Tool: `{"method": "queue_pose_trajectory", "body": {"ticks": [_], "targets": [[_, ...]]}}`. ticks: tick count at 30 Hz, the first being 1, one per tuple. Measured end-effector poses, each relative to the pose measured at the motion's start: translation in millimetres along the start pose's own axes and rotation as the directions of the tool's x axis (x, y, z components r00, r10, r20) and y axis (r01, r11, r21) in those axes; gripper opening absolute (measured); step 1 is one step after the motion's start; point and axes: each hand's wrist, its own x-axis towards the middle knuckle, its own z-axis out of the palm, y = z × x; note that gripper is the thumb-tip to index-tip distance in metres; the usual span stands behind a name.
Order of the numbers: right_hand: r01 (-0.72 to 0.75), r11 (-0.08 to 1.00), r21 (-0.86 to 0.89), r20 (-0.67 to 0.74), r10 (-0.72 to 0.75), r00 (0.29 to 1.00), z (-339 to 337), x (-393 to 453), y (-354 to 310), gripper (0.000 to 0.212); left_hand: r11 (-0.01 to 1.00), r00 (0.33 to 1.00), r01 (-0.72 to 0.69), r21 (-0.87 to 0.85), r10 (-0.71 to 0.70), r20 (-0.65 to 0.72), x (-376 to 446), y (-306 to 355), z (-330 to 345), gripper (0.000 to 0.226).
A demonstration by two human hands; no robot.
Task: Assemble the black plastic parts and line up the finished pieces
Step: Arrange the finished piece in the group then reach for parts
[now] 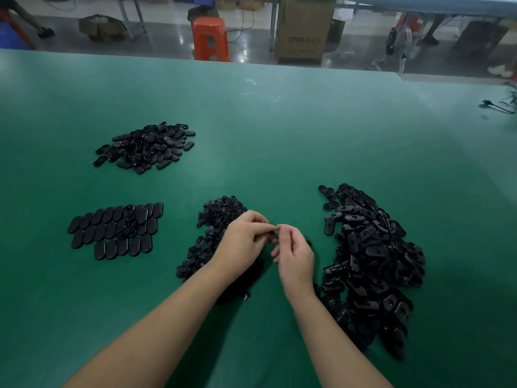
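The green bench (279, 130) took up nearly the whole room from where I stood, and everything that could spoil the job lay loose on it. Largest was the heap of oval housings (372, 264) to the right, stacked high and sloping toward the person's right forearm; I judged that a careless sweep of that arm would drag pieces across the bench. Far off at the left sat a smaller pile of ovals (148, 147), well apart from the work. Nearer, the lined-up finished pieces (114, 231) lay in rows touching one another, a couple of them seemingly flipped showing their undersides, and I thought a nudge from the next piece set down could push the rows crooked. Just beside the left hand spread the pile of small round inserts (212, 228), partly under the wrist, easy to scatter or to pick up two at once. The left hand (246, 242) had its fingers curled, its grip pinching a small black part (272, 233) at the fingertips, and the right hand (295, 253) met it there, thumb and forefinger pinched on the same part. The part was mostly hidden, so I could not tell whether it was seated; held above the bench, a slip would likely drop it among the loose ones.
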Motion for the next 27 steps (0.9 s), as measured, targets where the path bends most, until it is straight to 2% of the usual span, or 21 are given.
{"method": "queue_pose_trajectory", "body": {"ticks": [6,8,11,13,16,18,21,25,27], "targets": [[-0.018,1.0,0.007,-0.012,0.018,1.0,0.7,-1.1,-7.8,0.026,0.999,1.0,0.028,0.037,-0.027,-0.015,-5.0,1.7,7.0,0.033],[-0.022,0.999,0.038,0.007,0.022,1.0,0.6,-0.2,-8.1,0.027,0.996,0.996,0.051,0.068,-0.046,-0.073,-4.6,1.4,2.5,0.029],[-0.048,0.996,0.074,-0.009,0.049,0.999,3.8,0.2,-7.1,0.02,0.975,0.967,0.175,0.138,-0.144,-0.208,-4.9,-9.2,-15.8,0.019],[-0.083,0.993,0.087,-0.005,0.084,0.996,4.0,-0.2,-6.2,0.017,0.934,0.939,0.297,0.197,-0.248,-0.237,-6.0,-24.9,-32.7,0.018],[-0.112,0.984,0.142,-0.007,0.114,0.993,4.2,-0.9,-9.2,0.025,0.848,0.895,0.441,0.292,-0.392,-0.213,-7.5,-51.8,-55.9,0.017],[-0.104,0.984,0.142,-0.007,0.106,0.994,4.6,-1.0,-10.1,0.026,0.812,0.871,0.49,0.316,-0.446,-0.204,-9.2,-65.2,-65.7,0.015],[-0.096,0.988,0.121,0.007,0.096,0.995,6.2,-0.4,-8.8,0.021,0.796,0.865,0.502,0.337,-0.475,-0.165,-12.0,-75.4,-70.6,0.017],[-0.092,0.99,0.111,0.022,0.09,0.996,6.3,-1.3,-7.1,0.034,0.811,0.874,0.483,0.33,-0.47,-0.122,-12.8,-76.1,-68.0,0.014],[-0.092,0.989,0.114,0.021,0.09,0.996,6.5,-1.8,-6.3,0.034,0.812,0.873,0.484,0.326,-0.473,-0.118,-12.1,-76.7,-66.5,0.01]]}}
